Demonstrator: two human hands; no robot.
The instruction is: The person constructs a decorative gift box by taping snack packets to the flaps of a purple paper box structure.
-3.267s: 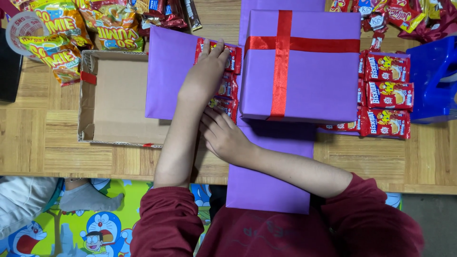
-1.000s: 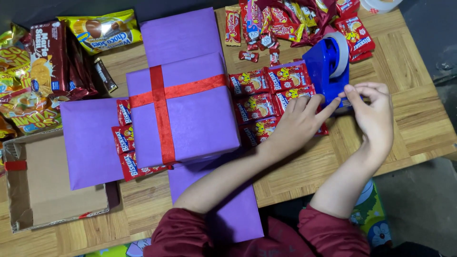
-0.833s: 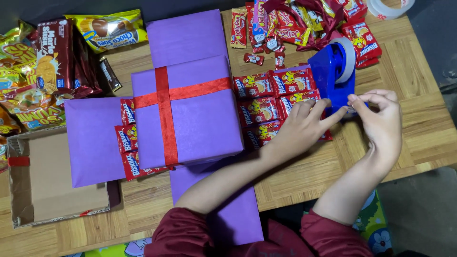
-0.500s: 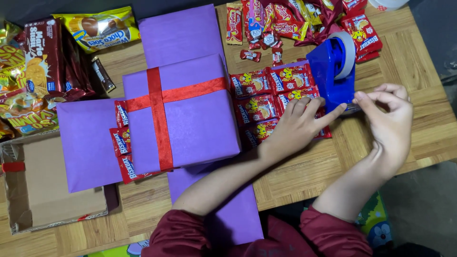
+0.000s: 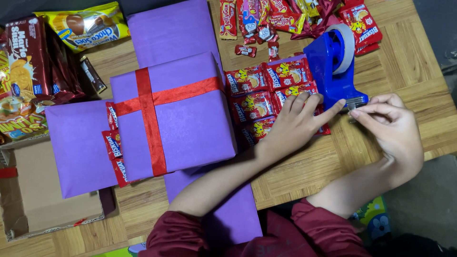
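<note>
The left hand (image 5: 293, 126) is lying flat, bracing the blue plastic tape dispenser (image 5: 333, 71) on the wooden table (image 5: 304, 171); the right hand (image 5: 392, 128) is pinching clear tape (barely visible); pulling straight seems best.

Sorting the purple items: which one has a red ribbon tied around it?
The purple box in the middle, crossed by the red ribbon; the purple paper sheets around it are bare.

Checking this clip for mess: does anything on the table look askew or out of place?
Mostly clutter. Red snack packs are wedged under the purple box, which sits tilted on overhanging purple paper. The open carton has a ragged edge. Nothing spilled; both hands work at the tape dispenser.
</note>
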